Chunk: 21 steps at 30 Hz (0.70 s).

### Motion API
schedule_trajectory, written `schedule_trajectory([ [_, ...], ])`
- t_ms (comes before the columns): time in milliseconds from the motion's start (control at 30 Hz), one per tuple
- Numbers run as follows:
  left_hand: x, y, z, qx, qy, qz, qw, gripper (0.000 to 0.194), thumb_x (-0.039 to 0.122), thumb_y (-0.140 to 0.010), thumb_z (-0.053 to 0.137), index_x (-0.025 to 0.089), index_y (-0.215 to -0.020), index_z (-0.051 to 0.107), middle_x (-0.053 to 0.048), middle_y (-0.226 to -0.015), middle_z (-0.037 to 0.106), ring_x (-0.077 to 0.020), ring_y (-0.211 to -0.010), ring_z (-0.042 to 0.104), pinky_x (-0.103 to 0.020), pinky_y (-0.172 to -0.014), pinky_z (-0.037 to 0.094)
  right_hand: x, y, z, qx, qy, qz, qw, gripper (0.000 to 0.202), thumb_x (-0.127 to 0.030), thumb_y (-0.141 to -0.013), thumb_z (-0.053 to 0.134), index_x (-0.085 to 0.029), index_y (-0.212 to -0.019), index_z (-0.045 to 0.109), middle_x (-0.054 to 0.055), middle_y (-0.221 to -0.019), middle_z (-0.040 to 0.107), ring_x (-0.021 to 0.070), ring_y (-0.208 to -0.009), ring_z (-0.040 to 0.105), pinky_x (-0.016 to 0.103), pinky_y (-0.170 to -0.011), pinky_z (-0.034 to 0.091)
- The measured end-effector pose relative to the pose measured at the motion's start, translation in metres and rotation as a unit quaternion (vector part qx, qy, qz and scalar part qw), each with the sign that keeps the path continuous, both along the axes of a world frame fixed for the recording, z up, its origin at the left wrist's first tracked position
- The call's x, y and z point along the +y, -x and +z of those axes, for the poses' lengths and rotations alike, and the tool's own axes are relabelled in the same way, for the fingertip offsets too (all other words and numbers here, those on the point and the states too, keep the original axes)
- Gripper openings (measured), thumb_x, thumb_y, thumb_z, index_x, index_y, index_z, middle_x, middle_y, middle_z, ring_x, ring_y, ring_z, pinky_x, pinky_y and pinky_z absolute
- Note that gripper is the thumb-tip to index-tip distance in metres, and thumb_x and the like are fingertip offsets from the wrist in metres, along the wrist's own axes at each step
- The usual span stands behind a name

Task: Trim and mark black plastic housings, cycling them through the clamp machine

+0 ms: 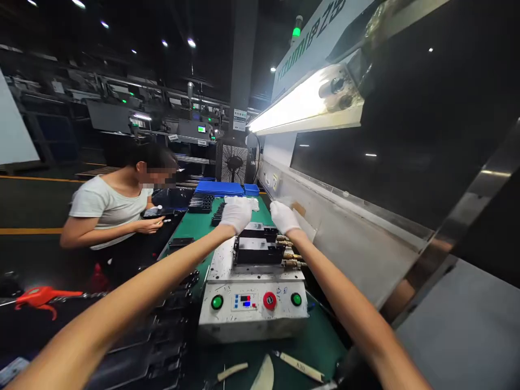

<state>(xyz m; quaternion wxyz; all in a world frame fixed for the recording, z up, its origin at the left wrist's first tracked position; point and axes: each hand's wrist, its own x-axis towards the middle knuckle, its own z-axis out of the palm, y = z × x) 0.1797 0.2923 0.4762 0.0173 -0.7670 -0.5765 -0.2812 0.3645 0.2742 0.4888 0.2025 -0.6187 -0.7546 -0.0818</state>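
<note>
My left hand (236, 214), in a white glove, reaches over the back left of a metal bench fixture (254, 272); its fingers merge with a white cloth-like thing behind, so I cannot tell their shape. Across from it, my right hand (284, 217), also gloved, is curled closed at the back right, and whatever it grips does not show. Below and between the hands, a black rectangular part (260, 251) sits on the fixture, with another black part (260, 232) behind it. Brass fittings (291, 264) line the right side of these parts.
The fixture's front carries green buttons (216, 302) and a red button (270, 300). A knife (299, 366) lies in front. Black parts (200, 203) stand on the green table. Another person (117, 211) works at left, near a red air gun (40, 296). A machine wall borders the right.
</note>
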Motion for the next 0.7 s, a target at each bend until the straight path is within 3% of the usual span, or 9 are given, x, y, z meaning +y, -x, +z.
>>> schedule_trajectory([
  [100, -0.087, 0.031, -0.03, -0.003, -0.035, -0.003, 0.999, 0.05, 0.036, -0.103, 0.025, 0.017, -0.12, 0.067, -0.017, -0.124, 0.071, -0.0279, -0.122, 0.063, -0.043, -0.105, 0.051, -0.09, -0.029, -0.069, 0.055, -0.072, -0.027, 0.996, 0.052, -0.025, -0.11, 0.021, -0.008, -0.141, 0.058, 0.019, -0.145, 0.06, 0.0245, -0.137, 0.055, 0.041, -0.119, 0.04],
  [167, -0.141, 0.043, -0.072, -0.008, -0.033, -0.001, 0.999, 0.045, 0.038, -0.102, 0.031, 0.021, -0.125, 0.066, -0.013, -0.128, 0.072, -0.0256, -0.119, 0.066, -0.038, -0.101, 0.054, -0.145, -0.043, -0.135, 0.124, -0.133, -0.038, 0.983, 0.051, -0.03, -0.107, 0.031, -0.007, -0.142, 0.06, 0.02, -0.14, 0.064, 0.0274, -0.134, 0.058, 0.043, -0.117, 0.043],
  [233, -0.182, 0.045, -0.119, -0.024, -0.042, 0.028, 0.998, 0.044, 0.037, -0.102, 0.035, 0.024, -0.137, 0.059, -0.011, -0.142, 0.067, -0.0241, -0.123, 0.066, -0.034, -0.098, 0.057, -0.183, -0.049, -0.193, 0.121, -0.09, -0.079, 0.985, 0.052, -0.029, -0.105, 0.033, -0.006, -0.143, 0.059, 0.022, -0.142, 0.062, 0.03, -0.132, 0.06, 0.044, -0.112, 0.048],
  [300, -0.204, 0.04, -0.16, -0.009, -0.024, 0.059, 0.998, 0.045, 0.037, -0.102, 0.037, 0.021, -0.138, 0.058, -0.014, -0.146, 0.064, -0.0253, -0.122, 0.068, -0.035, -0.096, 0.059, -0.199, -0.048, -0.228, 0.086, -0.039, -0.101, 0.99, 0.053, -0.026, -0.104, 0.033, -0.004, -0.145, 0.057, 0.024, -0.149, 0.056, 0.0315, -0.138, 0.055, 0.046, -0.112, 0.047],
  [367, -0.209, 0.035, -0.187, 0.018, -0.001, 0.077, 0.997, 0.048, 0.036, -0.1, 0.041, 0.011, -0.137, 0.057, -0.022, -0.147, 0.061, -0.0308, -0.128, 0.065, -0.041, -0.102, 0.057, -0.199, -0.045, -0.238, 0.049, -0.022, -0.099, 0.994, 0.052, -0.024, -0.104, 0.034, -0.003, -0.146, 0.055, 0.025, -0.154, 0.05, 0.0327, -0.143, 0.048, 0.047, -0.115, 0.042],
  [433, -0.206, 0.032, -0.197, 0.035, 0.009, 0.078, 0.996, 0.053, 0.035, -0.099, 0.045, 0.001, -0.139, 0.054, -0.029, -0.151, 0.055, -0.0382, -0.141, 0.053, -0.051, -0.114, 0.049, -0.195, -0.042, -0.229, 0.028, -0.024, -0.098, 0.995, 0.051, -0.023, -0.103, 0.036, -0.002, -0.146, 0.055, 0.027, -0.155, 0.047, 0.0338, -0.143, 0.047, 0.049, -0.115, 0.039],
  [600, -0.221, 0.034, -0.179, 0.051, 0.026, 0.049, 0.997, 0.059, 0.044, -0.101, 0.036, 0.007, -0.144, 0.052, -0.023, -0.167, 0.034, -0.0399, -0.159, 0.019, -0.06, -0.129, 0.019, -0.224, -0.027, -0.203, 0.104, 0.034, -0.068, 0.992, 0.047, -0.028, -0.103, 0.041, -0.006, -0.141, 0.059, 0.025, -0.152, 0.052, 0.0348, -0.145, 0.042, 0.051, -0.118, 0.033],
  [633, -0.231, 0.034, -0.177, 0.044, 0.051, 0.044, 0.997, 0.059, 0.045, -0.101, 0.03, 0.01, -0.145, 0.051, -0.022, -0.168, 0.034, -0.0388, -0.159, 0.023, -0.059, -0.128, 0.022, -0.24, -0.018, -0.205, 0.15, 0.077, -0.055, 0.984, 0.045, -0.03, -0.102, 0.044, -0.01, -0.138, 0.062, 0.023, -0.147, 0.057, 0.0333, -0.143, 0.046, 0.047, -0.116, 0.036],
  [700, -0.257, 0.032, -0.185, 0.029, 0.135, 0.031, 0.99, 0.058, 0.043, -0.102, 0.023, 0.018, -0.144, 0.053, -0.021, -0.155, 0.054, -0.0374, -0.144, 0.05, -0.056, -0.115, 0.041, -0.276, 0.011, -0.221, 0.23, 0.182, -0.032, 0.955, 0.034, -0.036, -0.1, 0.051, -0.019, -0.122, 0.071, 0.016, -0.119, 0.075, 0.0279, -0.118, 0.067, 0.036, -0.099, 0.051],
])
